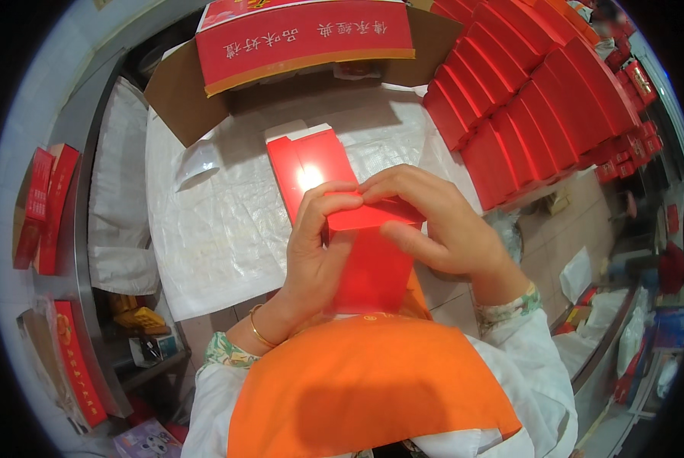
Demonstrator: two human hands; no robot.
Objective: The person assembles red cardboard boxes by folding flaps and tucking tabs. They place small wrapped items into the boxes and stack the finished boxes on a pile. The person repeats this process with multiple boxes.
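Left hand [319, 244] grips the side of a red carton [368, 263] held over the orange apron [365, 382]; right hand [433, 225] fingers pinch its top flap shut. Beyond carton: flat red sleeve [307, 164] on the white-covered table [220, 229], finished boxes [532, 107] stacked far right. Risk: glossy flap springs open or creases if pressed askew

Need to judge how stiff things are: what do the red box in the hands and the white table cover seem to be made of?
The red box looks like thin glossy card: sharp folded flap edges and a bright glare spot. The left hand and right hand pinch its flap. The white table cover seems a woven plastic sheet, with a fine grid texture, creases and dull sheen.
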